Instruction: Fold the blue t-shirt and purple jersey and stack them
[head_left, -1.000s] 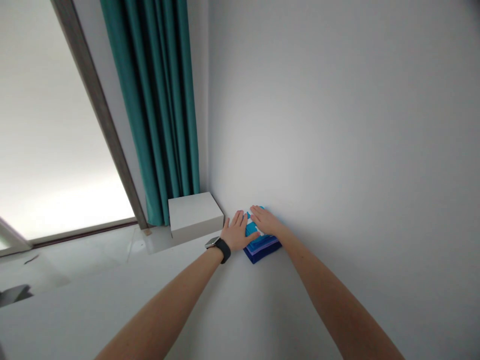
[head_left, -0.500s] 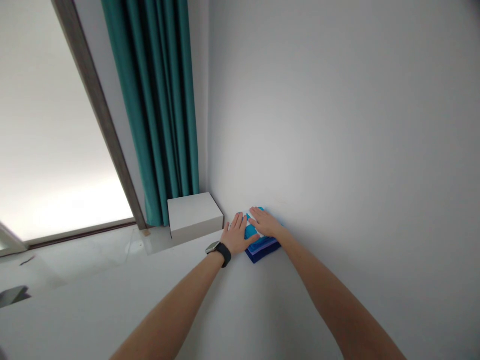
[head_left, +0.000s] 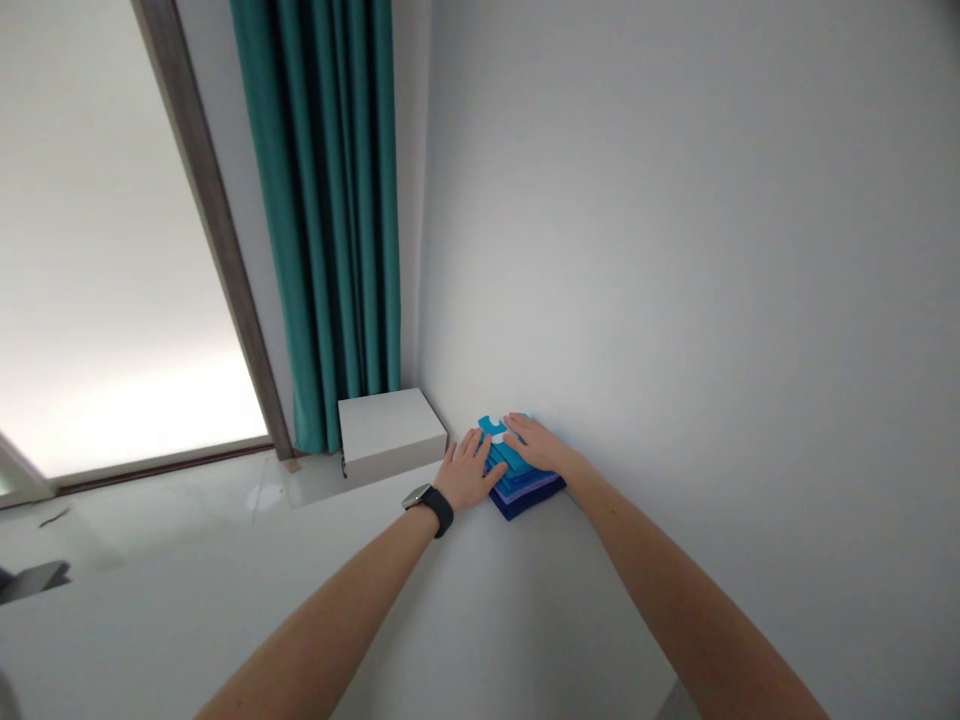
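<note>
A small stack of folded cloth items [head_left: 517,484] lies on the white surface against the wall, dark blue at the bottom, purple and brighter blue above. The top piece [head_left: 494,427] is light blue with a white patch, perhaps a garment. My left hand [head_left: 465,474], with a dark-strapped watch [head_left: 430,502] at the wrist, rests along the left side of the stack with its fingers spread. Flat across the upper right part of the stack lies my right hand [head_left: 536,445], fingers stretched out. Neither hand is closed around anything.
Beyond the surface [head_left: 315,600], a white box-like unit [head_left: 394,430] stands in the corner. Teal curtains [head_left: 330,220] hang behind it, beside a bright framed glass panel [head_left: 135,250]. The wall [head_left: 675,250] borders the right side. A grey object [head_left: 37,580] shows at the far left.
My left hand has slid a little left and now uncovers more of the light blue top piece. My right hand has barely moved. The view has shifted slightly.
</note>
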